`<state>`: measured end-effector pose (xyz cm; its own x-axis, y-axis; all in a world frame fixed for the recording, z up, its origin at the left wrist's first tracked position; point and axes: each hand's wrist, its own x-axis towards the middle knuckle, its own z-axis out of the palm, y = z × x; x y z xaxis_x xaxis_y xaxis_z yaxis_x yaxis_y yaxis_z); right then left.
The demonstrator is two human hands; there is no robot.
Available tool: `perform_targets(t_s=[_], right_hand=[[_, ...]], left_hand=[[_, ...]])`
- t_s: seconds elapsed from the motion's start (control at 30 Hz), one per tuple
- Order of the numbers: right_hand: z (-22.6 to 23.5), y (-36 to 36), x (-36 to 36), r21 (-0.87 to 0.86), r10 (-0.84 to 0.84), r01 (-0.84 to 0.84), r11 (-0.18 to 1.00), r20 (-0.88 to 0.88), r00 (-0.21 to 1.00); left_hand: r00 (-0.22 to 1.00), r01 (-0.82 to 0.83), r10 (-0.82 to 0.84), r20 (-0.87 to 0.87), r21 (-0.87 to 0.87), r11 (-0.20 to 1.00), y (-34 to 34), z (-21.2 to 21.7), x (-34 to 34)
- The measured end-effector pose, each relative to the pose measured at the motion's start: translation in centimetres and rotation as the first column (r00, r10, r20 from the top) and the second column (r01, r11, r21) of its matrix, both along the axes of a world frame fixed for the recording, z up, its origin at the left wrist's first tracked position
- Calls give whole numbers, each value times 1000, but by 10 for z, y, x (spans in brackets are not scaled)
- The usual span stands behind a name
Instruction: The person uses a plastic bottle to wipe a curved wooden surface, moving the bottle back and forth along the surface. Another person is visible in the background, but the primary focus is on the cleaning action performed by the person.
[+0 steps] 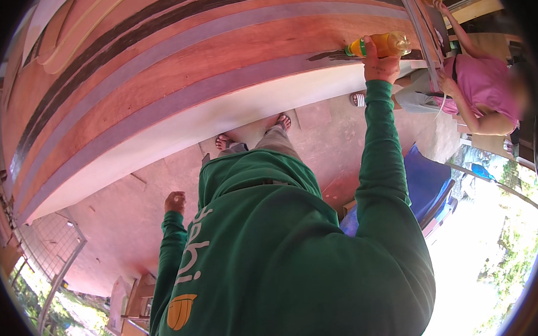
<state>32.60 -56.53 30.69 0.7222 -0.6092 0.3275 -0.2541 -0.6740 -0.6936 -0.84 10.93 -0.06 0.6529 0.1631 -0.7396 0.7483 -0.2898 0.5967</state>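
Note:
My right hand is wrapped round a clear plastic bottle holding amber-yellow liquid. The bottle is tipped sideways, its yellow-and-green end pointing left. Beside that end, a dark wet-looking streak marks the front grey-purple strip of a long reddish wooden board. Low at my left side hangs my left hand, its fingers curled in, with nothing visible in them. It is away from the board.
At the right, a person in a pink shirt holds a yellowish object in one hand and a thin white strip near the other. A blue sheet lies behind me at right; a wire-mesh frame stands at left.

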Motion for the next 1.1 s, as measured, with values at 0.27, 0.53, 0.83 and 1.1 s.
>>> perform_targets(t_s=[0.27, 0.53, 0.83, 1.1], right_hand=[[6, 103, -14, 16, 207, -207, 978, -4, 978], [3, 82, -14, -27, 88, -87, 996, 40, 995], [-1, 60, -7, 2, 24, -24, 1000, -42, 999], [15, 136, -22, 119, 187, -177, 977, -75, 979]], left_hand=[[997, 54, -58, -44, -83, 995, 19, -8, -22], [999, 37, -37, -8, 29, 999, 10, 5, 4], [998, 48, -46, -49, 26, 999, 9, 8, 11], [993, 23, -25, -118, -19, 1000, 20, -4, 0]])
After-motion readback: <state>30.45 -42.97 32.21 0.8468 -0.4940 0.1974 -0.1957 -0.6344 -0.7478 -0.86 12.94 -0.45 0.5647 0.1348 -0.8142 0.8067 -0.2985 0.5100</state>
